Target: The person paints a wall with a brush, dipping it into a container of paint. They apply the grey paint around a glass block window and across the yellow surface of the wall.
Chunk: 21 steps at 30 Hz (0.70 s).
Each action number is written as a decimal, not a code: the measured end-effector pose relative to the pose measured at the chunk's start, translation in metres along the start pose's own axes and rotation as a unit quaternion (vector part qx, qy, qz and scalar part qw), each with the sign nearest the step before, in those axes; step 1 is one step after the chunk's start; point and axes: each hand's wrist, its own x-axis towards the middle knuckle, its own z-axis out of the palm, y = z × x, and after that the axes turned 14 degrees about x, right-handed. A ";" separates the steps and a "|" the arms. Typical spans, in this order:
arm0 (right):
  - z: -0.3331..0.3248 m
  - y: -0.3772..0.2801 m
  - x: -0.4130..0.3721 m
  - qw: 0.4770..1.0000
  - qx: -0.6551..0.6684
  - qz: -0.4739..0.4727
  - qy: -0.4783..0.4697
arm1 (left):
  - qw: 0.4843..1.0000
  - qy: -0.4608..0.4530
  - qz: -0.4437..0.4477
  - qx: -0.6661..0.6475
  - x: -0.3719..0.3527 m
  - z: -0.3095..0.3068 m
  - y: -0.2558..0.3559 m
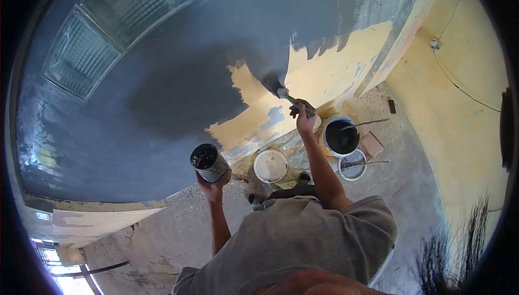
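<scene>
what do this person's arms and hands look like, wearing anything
Both arms are bare below the short grey T-shirt sleeves. The left hand is ungloved; the right hand looks dark-smeared at the fingers, perhaps paint or a glove.

Wall [162, 78] is shown coated in dark grey, with a bare yellow patch [335, 68] left at the right, streaked pale blue in places. Black paint is seen inside the can [208, 162] and the bucket [341, 136]. The brush [273, 84] is loaded with grey, the tub [270, 166] is white, the shirt [303, 241] grey. Window [108, 24] blocks are ribbed and greenish.
</scene>
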 end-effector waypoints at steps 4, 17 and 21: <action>-0.009 -0.040 0.017 0.996 0.039 -0.006 0.083 | 0.999 0.012 -0.007 0.037 -0.008 0.009 -0.003; -0.014 -0.049 0.090 0.991 0.007 -0.129 -0.035 | 1.000 0.018 -0.006 -0.013 -0.047 0.078 0.039; -0.035 -0.055 0.064 0.999 0.000 0.016 0.046 | 1.000 0.014 -0.013 -0.021 -0.055 0.083 0.059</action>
